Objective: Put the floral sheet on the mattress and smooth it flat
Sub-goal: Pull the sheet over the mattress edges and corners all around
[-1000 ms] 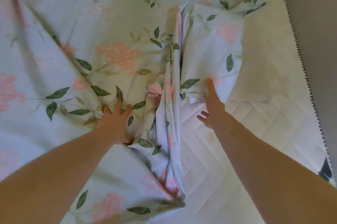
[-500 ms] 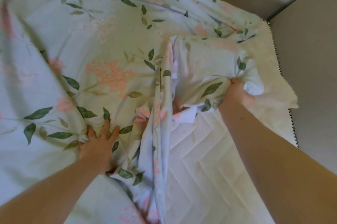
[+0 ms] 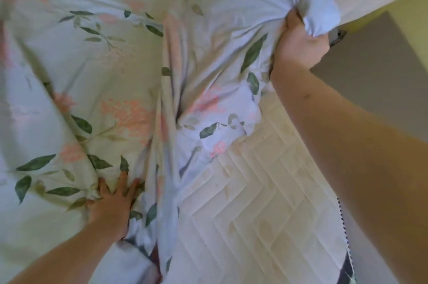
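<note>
Floral sheet (image 3: 120,89) spread over left part of mattress (image 3: 259,214), rumpled, long bunched fold running near to far down middle. Right part of sheet lifted off mattress, fabric pulled into tight gathers. Right hand (image 3: 301,40) far right, fingers curled round bunched corner of sheet, gripping it up high. Left hand (image 3: 113,205) near left, fingers spread, pressing flat on sheet beside fold. Quilted white mattress bare at near right, striped piping (image 3: 345,232) along its right edge. Grey floor (image 3: 379,80) beyond edge.
</note>
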A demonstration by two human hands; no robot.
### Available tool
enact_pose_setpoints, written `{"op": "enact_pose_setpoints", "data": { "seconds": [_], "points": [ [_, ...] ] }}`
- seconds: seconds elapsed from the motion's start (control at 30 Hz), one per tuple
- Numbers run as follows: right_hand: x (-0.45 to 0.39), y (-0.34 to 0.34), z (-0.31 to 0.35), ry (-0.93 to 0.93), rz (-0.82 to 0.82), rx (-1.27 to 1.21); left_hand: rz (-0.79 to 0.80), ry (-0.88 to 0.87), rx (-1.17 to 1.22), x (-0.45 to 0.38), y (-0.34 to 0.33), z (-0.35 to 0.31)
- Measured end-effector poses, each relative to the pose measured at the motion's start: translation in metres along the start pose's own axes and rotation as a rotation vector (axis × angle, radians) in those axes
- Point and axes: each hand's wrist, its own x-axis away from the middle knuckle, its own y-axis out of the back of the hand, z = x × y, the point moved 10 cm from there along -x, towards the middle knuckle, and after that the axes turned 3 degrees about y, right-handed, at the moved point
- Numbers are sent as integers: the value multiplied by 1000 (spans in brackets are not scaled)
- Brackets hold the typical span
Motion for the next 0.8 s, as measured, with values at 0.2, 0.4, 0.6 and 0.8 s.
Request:
{"op": "enact_pose_setpoints", "data": {
  "seconds": [0.2,0.4,0.6,0.8],
  "points": [
    [41,-36,-29,-78,106,117,-1,36,64,-6,-6,2],
    [86,7,-102,-224,111,221,-34,-44,62,-15,-16,7],
    [137,102,-183,-615,19,248,56,-122,134,-35,-23,15],
    [201,200,-248,-824,148,464,128,-38,717,-28,52,12]
  ]
}}
